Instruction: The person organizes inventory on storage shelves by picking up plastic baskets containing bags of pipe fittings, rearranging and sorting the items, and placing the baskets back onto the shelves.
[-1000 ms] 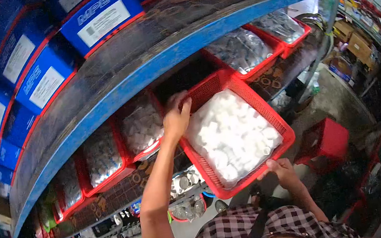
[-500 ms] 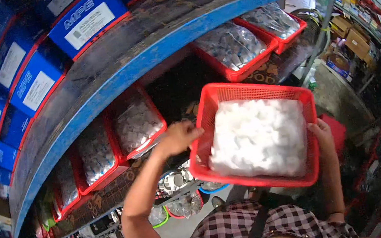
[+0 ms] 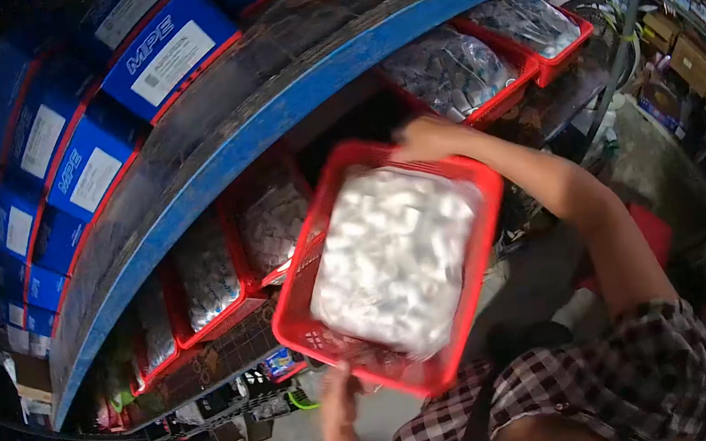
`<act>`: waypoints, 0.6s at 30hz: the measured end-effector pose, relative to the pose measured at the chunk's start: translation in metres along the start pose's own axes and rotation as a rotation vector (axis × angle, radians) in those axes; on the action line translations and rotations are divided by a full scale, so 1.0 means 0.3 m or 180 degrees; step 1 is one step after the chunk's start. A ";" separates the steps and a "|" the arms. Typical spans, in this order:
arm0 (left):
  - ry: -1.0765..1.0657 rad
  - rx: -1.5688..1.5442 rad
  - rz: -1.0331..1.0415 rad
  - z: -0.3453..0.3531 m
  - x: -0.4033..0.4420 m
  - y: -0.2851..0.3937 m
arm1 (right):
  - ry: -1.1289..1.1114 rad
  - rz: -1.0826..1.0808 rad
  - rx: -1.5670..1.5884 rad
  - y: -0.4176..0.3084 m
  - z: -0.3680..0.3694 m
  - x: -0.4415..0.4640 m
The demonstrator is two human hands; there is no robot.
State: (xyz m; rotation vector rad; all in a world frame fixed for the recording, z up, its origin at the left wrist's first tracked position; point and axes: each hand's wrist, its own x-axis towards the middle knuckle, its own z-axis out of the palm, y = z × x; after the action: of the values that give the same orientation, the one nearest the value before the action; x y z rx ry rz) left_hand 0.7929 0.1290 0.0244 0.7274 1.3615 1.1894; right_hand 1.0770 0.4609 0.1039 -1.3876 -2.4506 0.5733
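Observation:
A red plastic basket (image 3: pixel 293 310) is held tilted and turned in front of my body. Inside it lies a clear plastic bag of small white pieces (image 3: pixel 396 255), too blurred to name. My right hand (image 3: pixel 428 139) reaches across and grips the far rim, its fingers partly hidden behind the edge. At the near left corner, my left hand (image 3: pixel 338 398) is closed at the basket's edge, somewhat smeared by motion. Beyond the basket is a dark gap on the lower shelf (image 3: pixel 348 133), between other red baskets.
Red baskets of bagged parts stand left of the gap (image 3: pixel 209 282) and right of it (image 3: pixel 451 78). A blue shelf beam (image 3: pixel 261 114) runs above them. Blue boxes (image 3: pixel 170 50) are stacked on the upper shelf. A metal post (image 3: pixel 632 15) rises at the right.
The basket has turned and moved left, closer to the shelf gap. My right hand went from its right side to the far rim; my left hand dropped to the near left corner.

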 end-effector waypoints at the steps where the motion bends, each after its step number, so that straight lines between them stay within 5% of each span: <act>1: 0.0142 -0.0502 -0.0128 0.118 -0.025 0.002 | 0.0192 -0.0468 -0.0196 0.009 0.055 0.130; 2: -0.0539 -0.0384 -0.0221 0.134 -0.019 -0.042 | 0.0387 -0.0944 -0.0397 0.023 0.117 0.245; 3: -0.0648 -0.0319 -0.0387 0.200 0.001 -0.069 | 0.0397 -0.0958 -0.0367 -0.008 0.128 0.282; 5: -0.0295 -0.0344 -0.1083 0.341 0.026 -0.059 | 0.1579 -0.1129 0.0473 -0.050 0.130 0.328; 8: -0.0639 -0.0942 -0.0949 0.455 0.048 -0.091 | 0.2219 -0.1501 0.0436 0.001 0.081 0.164; 10: -0.0483 -0.1147 -0.0970 0.525 0.052 -0.061 | 0.2136 -0.1089 -0.0059 0.151 0.034 0.074; 12: -0.0405 -0.1249 -0.0932 0.560 0.073 -0.062 | 0.1531 0.0191 -0.0726 0.339 -0.021 -0.028; 13: -0.0421 -0.1281 -0.0964 0.573 0.100 -0.066 | 0.1545 -0.0202 -0.1753 0.413 -0.047 -0.094; 16: -0.0452 -0.1347 -0.0868 0.631 0.211 -0.029 | 0.2190 -0.0813 -0.0931 0.610 -0.013 -0.213; 18: -0.0709 -0.1629 -0.0786 0.647 0.349 -0.013 | 0.2175 -0.0621 -0.0877 0.599 -0.016 -0.248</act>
State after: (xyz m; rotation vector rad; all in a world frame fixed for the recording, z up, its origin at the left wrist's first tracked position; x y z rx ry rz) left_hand 0.9616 0.2705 0.0130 0.3034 0.8780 1.1527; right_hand 1.2527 0.4812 0.0225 -1.1539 -2.0932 -0.2639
